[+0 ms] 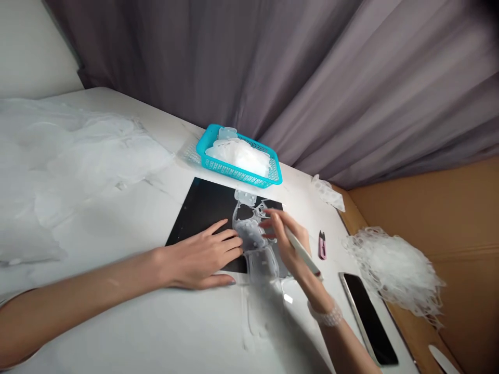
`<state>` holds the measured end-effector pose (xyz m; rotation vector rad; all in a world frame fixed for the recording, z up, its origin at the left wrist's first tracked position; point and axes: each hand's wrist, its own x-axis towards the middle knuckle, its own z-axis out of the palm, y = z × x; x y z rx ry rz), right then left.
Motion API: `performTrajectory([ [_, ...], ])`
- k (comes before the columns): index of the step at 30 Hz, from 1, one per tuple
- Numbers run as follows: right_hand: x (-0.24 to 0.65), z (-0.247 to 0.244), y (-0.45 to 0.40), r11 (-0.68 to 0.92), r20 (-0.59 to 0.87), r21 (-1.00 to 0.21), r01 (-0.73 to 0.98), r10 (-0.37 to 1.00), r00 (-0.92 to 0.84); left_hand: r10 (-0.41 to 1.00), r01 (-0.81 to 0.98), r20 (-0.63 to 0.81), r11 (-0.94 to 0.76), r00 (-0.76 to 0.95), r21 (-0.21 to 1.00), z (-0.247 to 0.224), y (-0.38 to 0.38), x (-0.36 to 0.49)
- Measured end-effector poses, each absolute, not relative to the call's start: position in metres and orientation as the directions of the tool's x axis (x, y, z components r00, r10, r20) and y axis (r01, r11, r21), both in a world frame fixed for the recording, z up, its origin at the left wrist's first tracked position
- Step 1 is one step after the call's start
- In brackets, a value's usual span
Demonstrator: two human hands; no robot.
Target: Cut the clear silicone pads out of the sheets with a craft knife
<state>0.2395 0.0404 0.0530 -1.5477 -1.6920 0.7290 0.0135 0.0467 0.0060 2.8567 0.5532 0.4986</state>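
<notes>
A translucent moulded plastic piece (pixel 249 228) with a clear tab at its top lies on a black mat (pixel 205 208). My left hand (pixel 205 254) rests flat on the mat, its fingertips against the plastic's left side. My right hand (pixel 281 239) holds a white pen-shaped tool (pixel 303 253) between fingers and thumb, with the fingertips over the plastic's upper right part. The tool's tip is hidden behind my fingers. A beaded bracelet (pixel 325 314) circles my right wrist.
The mat lies on a white marble-patterned table (pixel 156 324). Around it are a teal basket (pixel 238 156) of translucent pieces, pink snips (pixel 322 245), a phone (pixel 368 319), and a heap of white film (pixel 66 171). Stringy plastic scraps (pixel 393 270) rest on a cardboard box (pixel 460 208).
</notes>
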Motion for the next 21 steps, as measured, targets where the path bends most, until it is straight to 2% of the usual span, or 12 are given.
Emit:
performTrajectory([
  [3, 0.244, 0.054, 0.079, 0.32, 0.26, -0.519, 0.793, 0.942, -0.21, 0.383, 0.334, 0.309, -0.921, 0.87, 0.202, 0.003, 0.046, 0.013],
  [4, 0.243, 0.052, 0.092, 0.382, 0.253, -0.43, 0.818, 0.921, -0.297, 0.382, 0.337, 0.315, -0.922, 0.869, 0.19, 0.002, 0.045, 0.013],
  [6, 0.241, 0.045, 0.112, 0.472, 0.211, -0.334, 0.816, 0.881, -0.423, 0.384, 0.345, 0.327, -0.923, 0.864, 0.172, 0.0, 0.044, 0.011],
  [8, 0.239, 0.038, 0.125, 0.509, 0.179, -0.317, 0.8, 0.861, -0.477, 0.389, 0.355, 0.335, -0.921, 0.858, 0.161, 0.0, 0.043, 0.011],
  [15, 0.242, 0.033, 0.129, 0.503, 0.188, -0.344, 0.793, 0.864, -0.467, 0.387, 0.369, 0.327, -0.922, 0.862, 0.12, 0.0, 0.042, 0.009],
  [19, 0.246, 0.05, 0.126, 0.495, 0.267, -0.358, 0.792, 0.867, -0.421, 0.386, 0.374, 0.354, -0.922, 0.852, 0.105, -0.001, 0.042, 0.009],
  [21, 0.247, 0.065, 0.133, 0.461, 0.36, -0.446, 0.767, 0.877, -0.318, 0.379, 0.369, 0.366, -0.924, 0.85, 0.1, -0.001, 0.042, 0.009],
])
